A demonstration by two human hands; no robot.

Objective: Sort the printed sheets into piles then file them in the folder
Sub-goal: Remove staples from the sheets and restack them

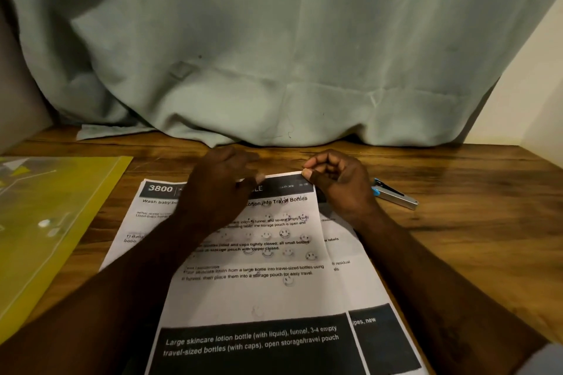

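The printed sheets (253, 295) lie in a loose overlapping stack in the middle of the wooden tabletop (463, 216), right in front of the person. The top sheet carries black text, faint smiley faces and a dark band at its near end. A second sheet with "3800" in its dark header (160, 189) sticks out from under it on the left, and the edge of another sheet (342, 253) shows on the right. The right hand (338, 183) pinches the far right corner of the top sheet between thumb and forefinger, with the other fingers curled in. The left hand (219, 189) rests on the far end of the stack with its fingers bent over the sheet's edge. It may be gripping that edge, but I cannot tell from this angle. A yellow-green plastic folder (61, 222) lies flat at the left side of the tabletop, apart from the sheets. A silver stapler with a blue end (394, 194) lies just beyond the right wrist. A pale green cloth (274, 55) hangs behind, its hem resting on the back of the tabletop.
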